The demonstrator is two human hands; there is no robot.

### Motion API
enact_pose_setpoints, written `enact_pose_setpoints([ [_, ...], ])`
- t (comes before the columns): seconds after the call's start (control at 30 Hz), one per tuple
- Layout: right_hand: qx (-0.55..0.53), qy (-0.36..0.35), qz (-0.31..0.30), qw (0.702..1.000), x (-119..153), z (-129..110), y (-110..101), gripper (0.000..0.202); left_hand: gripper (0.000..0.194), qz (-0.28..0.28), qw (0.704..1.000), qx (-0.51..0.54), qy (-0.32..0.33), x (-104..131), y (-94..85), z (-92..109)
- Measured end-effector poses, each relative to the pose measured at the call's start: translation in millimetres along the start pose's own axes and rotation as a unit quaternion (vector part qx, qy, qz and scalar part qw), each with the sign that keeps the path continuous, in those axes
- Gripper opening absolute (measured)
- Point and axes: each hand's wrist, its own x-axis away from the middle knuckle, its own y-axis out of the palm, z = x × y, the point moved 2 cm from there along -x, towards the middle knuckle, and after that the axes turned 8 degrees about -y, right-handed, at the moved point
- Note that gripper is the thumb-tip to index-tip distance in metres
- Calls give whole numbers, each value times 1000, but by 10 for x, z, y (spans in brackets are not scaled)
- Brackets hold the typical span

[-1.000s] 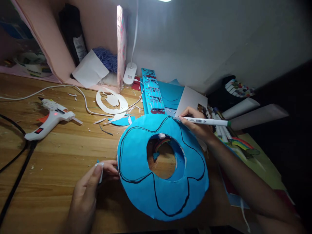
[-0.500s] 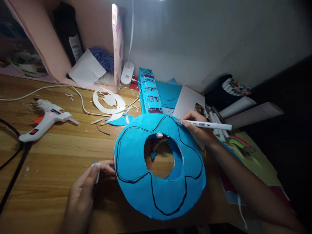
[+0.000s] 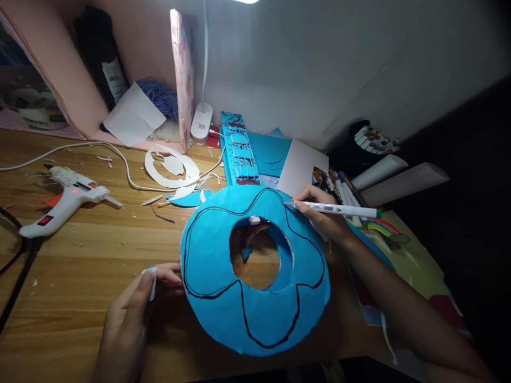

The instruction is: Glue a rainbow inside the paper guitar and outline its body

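A round blue ring with a big hole shows a black wavy outline, doubled by a thinner line on its upper and left parts. My right hand is closed on a white marker, its tip at the outline on the ring's upper right. At the ring's left edge, my left hand pinches a small white piece under the thumb, while its other fingers touch the rim. A blue strip with strings stands behind the ring. Through the hole a small rainbow shape shows.
A white glue gun with a red light lies at the left, its black cord running forward. Paper cut-outs, scraps and a white cable lie behind. Markers and rolled paper are at the right, beside a pink shelf-like box farther left.
The whole view has shifted slightly, so things appear farther left. The marker tip sits slightly lower along the outline. Both hands keep their hold.
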Motion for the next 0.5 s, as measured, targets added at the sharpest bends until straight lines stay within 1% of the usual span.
enact_pose_setpoints([
  [0.13,-8,2,0,1000,40,2,1,19,38,6,1000,-1,-8,-8,-7,-5],
  [0.33,-15,6,-6,1000,102,-58,-4,17,38,4,1000,3,-6,-2,10,-8],
  [0.5,-20,2,-13,1000,172,-67,-16,15,39,14,1000,-4,-2,4,18,12],
])
